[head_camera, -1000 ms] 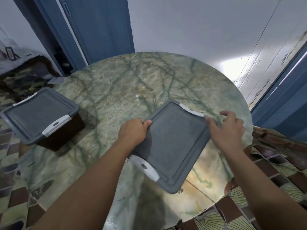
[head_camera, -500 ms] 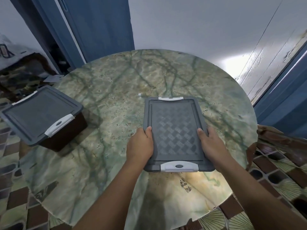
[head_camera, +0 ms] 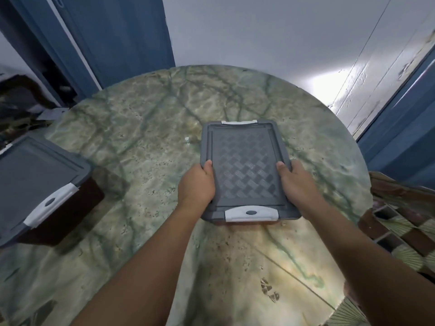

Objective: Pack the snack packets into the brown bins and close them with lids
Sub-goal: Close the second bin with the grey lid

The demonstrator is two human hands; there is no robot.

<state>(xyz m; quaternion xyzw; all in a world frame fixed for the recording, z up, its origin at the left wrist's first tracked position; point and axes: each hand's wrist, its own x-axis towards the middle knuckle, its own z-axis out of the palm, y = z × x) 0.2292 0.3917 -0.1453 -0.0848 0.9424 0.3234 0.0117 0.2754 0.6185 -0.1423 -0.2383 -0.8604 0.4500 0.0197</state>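
Gripping grey lid at both long edges: left hand, right hand clamped, equally near | long axis runs away from person | lid apparently seated on brown bin, latch nearest | second lidded bin left | marble table, blue doors behind.

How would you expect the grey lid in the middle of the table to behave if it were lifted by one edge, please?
The grey lid is probably stiff: it reads as flat moulded plastic with a raised rim. It is likely light, as the left hand and right hand pinch only its sides. Its woven texture should limit slipping.
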